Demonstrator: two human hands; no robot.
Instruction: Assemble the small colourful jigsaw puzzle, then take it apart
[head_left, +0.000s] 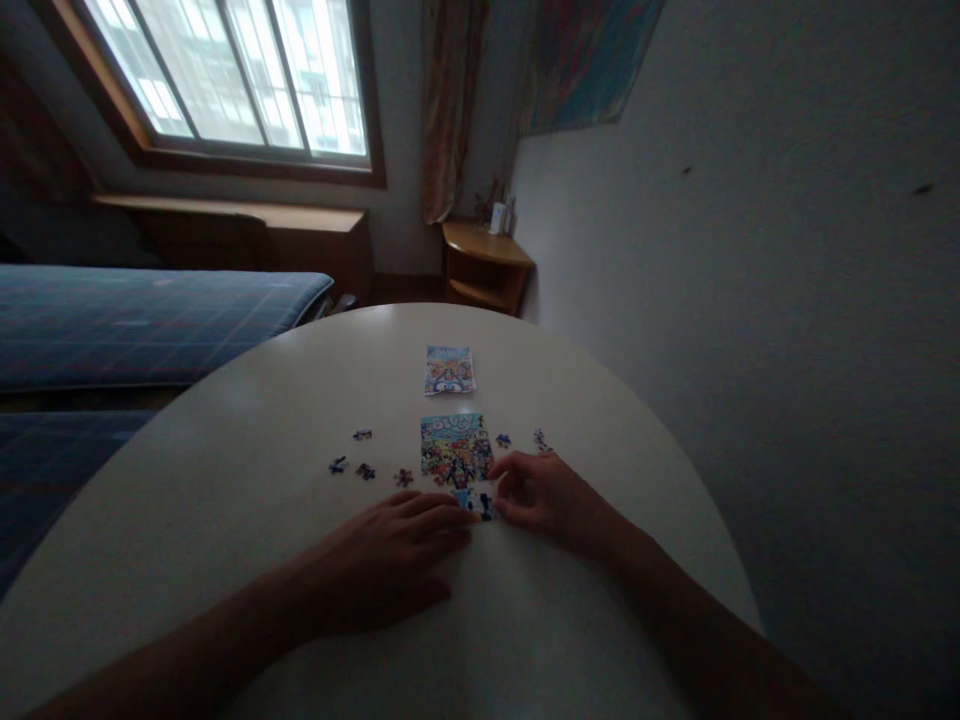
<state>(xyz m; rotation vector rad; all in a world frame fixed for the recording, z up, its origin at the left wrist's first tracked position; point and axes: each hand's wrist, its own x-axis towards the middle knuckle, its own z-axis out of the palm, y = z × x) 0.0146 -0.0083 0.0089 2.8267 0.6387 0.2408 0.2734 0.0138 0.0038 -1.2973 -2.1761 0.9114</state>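
A partly assembled jigsaw puzzle (pixel 454 445) lies on the round white table, with bright lettering along its top and many small figures. Below it, close to its lower edge, are light-blue and dark puzzle pieces (pixel 474 503). My left hand (pixel 409 540) rests low over the table, fingers stretched out, its fingertips at the left side of these lower pieces. On the other side, my right hand (pixel 536 495) has its thumb and forefinger curled together at the right edge of the lower pieces. Its fingertips partly hide what they touch.
Several loose puzzle pieces (pixel 365 471) lie left of the puzzle, and others (pixel 503 440) to its right. A printed picture sheet (pixel 449 370) is farther back. Beyond the table (pixel 315 380) stand a plaid-covered bed (pixel 150 320), a corner shelf (pixel 487 243) and a wall (pixel 712 300).
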